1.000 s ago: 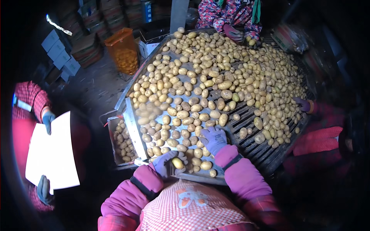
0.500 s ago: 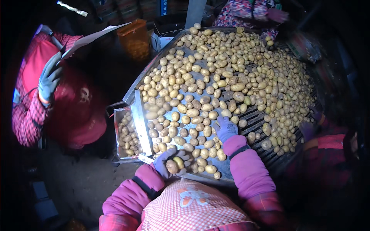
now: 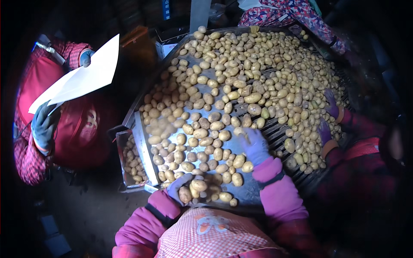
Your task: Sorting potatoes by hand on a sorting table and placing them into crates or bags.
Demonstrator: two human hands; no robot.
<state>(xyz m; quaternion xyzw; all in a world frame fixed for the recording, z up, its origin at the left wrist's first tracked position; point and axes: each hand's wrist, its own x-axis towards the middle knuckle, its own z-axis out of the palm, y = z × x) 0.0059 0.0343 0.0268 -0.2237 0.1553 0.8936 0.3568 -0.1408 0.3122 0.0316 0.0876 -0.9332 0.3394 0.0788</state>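
The sorting table (image 3: 262,129), a long slatted metal bed running from the near edge to the far end, is loaded almost edge to edge with pale yellow potatoes (image 3: 241,77); the dark slats show through only along the near right side. The person's left hand (image 3: 180,187), in a bluish-purple glove, lies at the near edge with its fingers curled loosely around a small cluster of potatoes, one potato (image 3: 198,185) resting against the palm; whether it is truly gripped cannot be told. The right hand (image 3: 254,146), gloved the same, lies flat and spread on the table bed among the potatoes just right of centre, touching those beside it and pinching nothing. Fixed to the table's near left side is a metal side tray (image 3: 121,150), holding a shallow layer of smaller potatoes (image 3: 132,163) in a single compartment, well short of its rim. On the right, a co-worker's two purple-gloved hands (image 3: 325,131) rest among the potatoes at the table's right edge. At the far end another person in a flowered jacket (image 3: 284,13) stands against the table. To the left, apart from the table, a person in red (image 3: 56,120) holds white paper sheets (image 3: 81,79) in blue-gloved hands.
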